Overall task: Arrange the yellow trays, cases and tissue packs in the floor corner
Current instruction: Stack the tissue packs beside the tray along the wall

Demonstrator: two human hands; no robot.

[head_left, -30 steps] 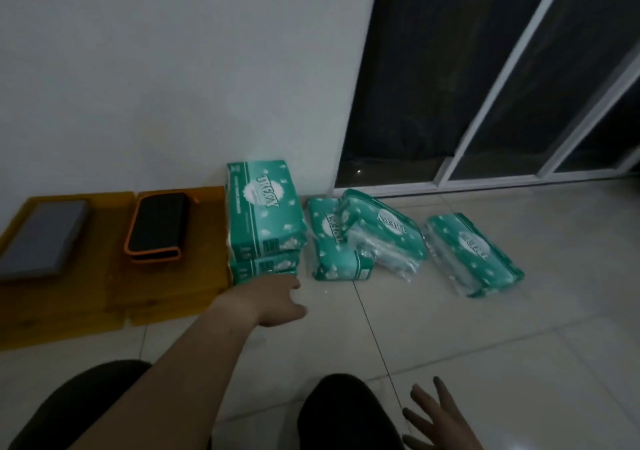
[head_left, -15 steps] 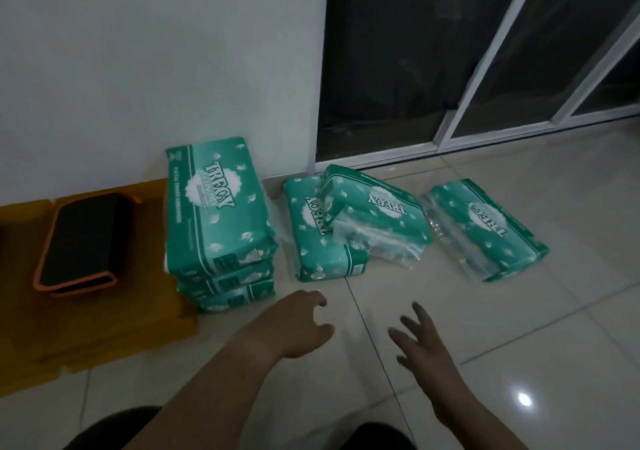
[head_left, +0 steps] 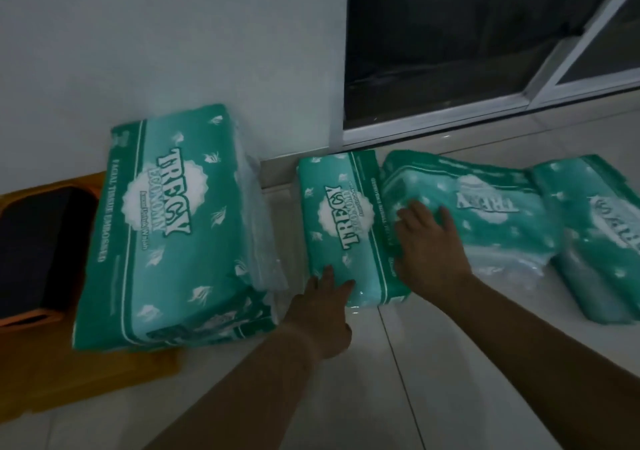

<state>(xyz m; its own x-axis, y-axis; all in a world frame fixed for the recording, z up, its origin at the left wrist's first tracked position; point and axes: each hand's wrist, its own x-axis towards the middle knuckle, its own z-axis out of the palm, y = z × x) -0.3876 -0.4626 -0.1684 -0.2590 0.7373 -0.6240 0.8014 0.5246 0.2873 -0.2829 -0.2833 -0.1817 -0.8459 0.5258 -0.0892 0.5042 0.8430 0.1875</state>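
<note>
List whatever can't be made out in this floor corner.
Head view only.
Hidden: the count in the stack of tissue packs, covered by its top pack.
Cut off: the black case with orange rim, by the left edge and the stack.
Covered: most of the yellow tray, under case and stack.
Cut off: the rightmost tissue pack, by the right edge.
Blurred: the tilted tissue pack, partly under the right hand.

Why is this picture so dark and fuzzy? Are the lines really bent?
In the head view the light is dim, so everything looks grey-green; the tissue pack under the right hand is smeared, its letters soft, while the stacked pack on the left reads clearer; the wide lens tilts and slightly bows the window frame, which is probably straight.
</note>
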